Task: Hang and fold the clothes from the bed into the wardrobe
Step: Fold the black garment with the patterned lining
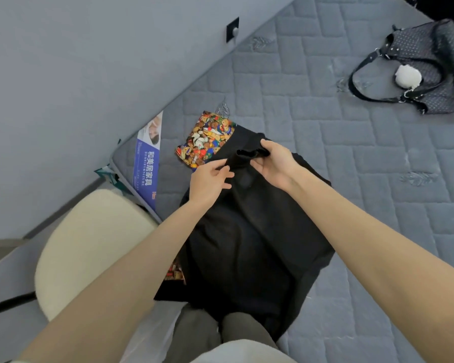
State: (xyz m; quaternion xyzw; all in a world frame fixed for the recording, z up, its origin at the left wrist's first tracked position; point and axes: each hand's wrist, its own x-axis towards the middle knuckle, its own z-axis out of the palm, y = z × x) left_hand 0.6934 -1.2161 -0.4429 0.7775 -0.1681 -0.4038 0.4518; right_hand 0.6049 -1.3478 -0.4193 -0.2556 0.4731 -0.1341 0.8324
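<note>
The black garment [247, 244] lies spread on the bed [351, 153], partly over a patterned cloth [207, 137]. The left grip [210, 179] and right grip [273, 163] each pinch its top edge, likely to square it for folding.

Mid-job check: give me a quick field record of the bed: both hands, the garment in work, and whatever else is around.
left hand: pinches top edge of black garment
right hand: grips same edge, beside the left
black garment: lies on mattress, partly covering patterned garment
handbag: far right on mattress, white pompom on it
chair: left of bed
</note>
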